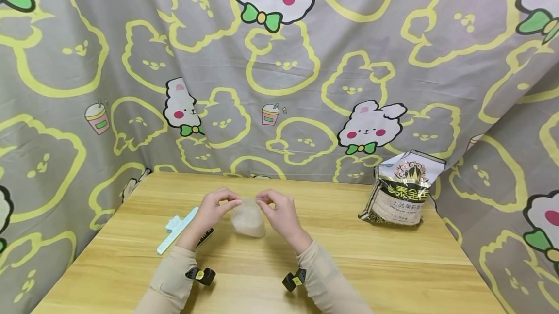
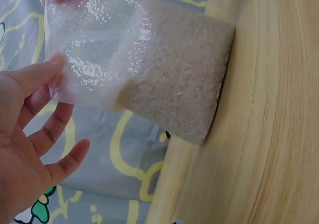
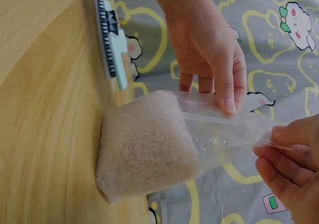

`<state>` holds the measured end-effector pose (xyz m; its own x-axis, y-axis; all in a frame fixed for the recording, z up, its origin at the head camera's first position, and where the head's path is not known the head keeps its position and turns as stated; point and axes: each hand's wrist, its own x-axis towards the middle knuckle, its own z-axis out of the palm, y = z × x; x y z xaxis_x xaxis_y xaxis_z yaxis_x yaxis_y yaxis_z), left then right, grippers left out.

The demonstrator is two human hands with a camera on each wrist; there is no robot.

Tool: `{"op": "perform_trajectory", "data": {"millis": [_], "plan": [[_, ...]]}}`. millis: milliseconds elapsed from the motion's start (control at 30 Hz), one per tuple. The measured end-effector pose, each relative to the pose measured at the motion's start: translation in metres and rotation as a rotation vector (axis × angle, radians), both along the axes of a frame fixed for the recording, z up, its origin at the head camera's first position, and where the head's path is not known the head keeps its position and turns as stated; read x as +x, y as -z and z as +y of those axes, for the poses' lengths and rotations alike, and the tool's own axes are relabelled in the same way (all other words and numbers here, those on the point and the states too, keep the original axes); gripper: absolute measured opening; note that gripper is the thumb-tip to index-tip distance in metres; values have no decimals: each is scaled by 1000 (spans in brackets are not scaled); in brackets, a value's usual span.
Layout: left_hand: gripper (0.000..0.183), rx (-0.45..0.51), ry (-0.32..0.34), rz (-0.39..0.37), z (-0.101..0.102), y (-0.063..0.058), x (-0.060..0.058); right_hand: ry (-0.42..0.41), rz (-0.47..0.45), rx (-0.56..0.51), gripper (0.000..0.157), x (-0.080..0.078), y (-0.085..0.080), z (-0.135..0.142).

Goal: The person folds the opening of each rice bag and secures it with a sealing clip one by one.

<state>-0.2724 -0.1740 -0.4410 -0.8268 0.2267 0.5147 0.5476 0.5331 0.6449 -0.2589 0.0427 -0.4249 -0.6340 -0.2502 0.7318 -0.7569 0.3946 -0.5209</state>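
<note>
A clear plastic bag of rice [image 1: 248,222] stands on the wooden table between the hands, its lower part filled with white grains and its upper part slack and see-through. My left hand [image 1: 218,207] pinches one top corner of the bag between thumb and forefinger; its other fingers spread loosely below in the left wrist view. The opposite top corner is pinched by my right hand [image 1: 279,209]. The right wrist view shows the film [image 3: 219,129] drawn out between both hands, with the rice [image 3: 149,149] settled at the bottom.
To the left lies a mint-green, clip-like bar [image 1: 176,230] with a raised handle, and a black-and-white patterned strip [image 3: 103,30] is beside it. A large printed rice bag [image 1: 399,195] stands at the table's back right. A patterned curtain [image 1: 279,71] hangs behind the table [image 1: 349,265].
</note>
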Motion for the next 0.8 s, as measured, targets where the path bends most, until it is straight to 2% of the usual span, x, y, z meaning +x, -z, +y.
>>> {"op": "perform_trajectory", "data": {"millis": [333,500,667,800], "plan": [[6,12,12,-85,-3,-2,2,-6,-55,3,6,1,2,0],[9,35,45,-68,3,-5,5,-2,-46,-1,6,1,3,2],[11,39,42,-63,12,-11,10,-4,-27,6,6,0,3,2],[10,1,31,1,19,-15,13,1,-11,14,6,0,2,2]]}}
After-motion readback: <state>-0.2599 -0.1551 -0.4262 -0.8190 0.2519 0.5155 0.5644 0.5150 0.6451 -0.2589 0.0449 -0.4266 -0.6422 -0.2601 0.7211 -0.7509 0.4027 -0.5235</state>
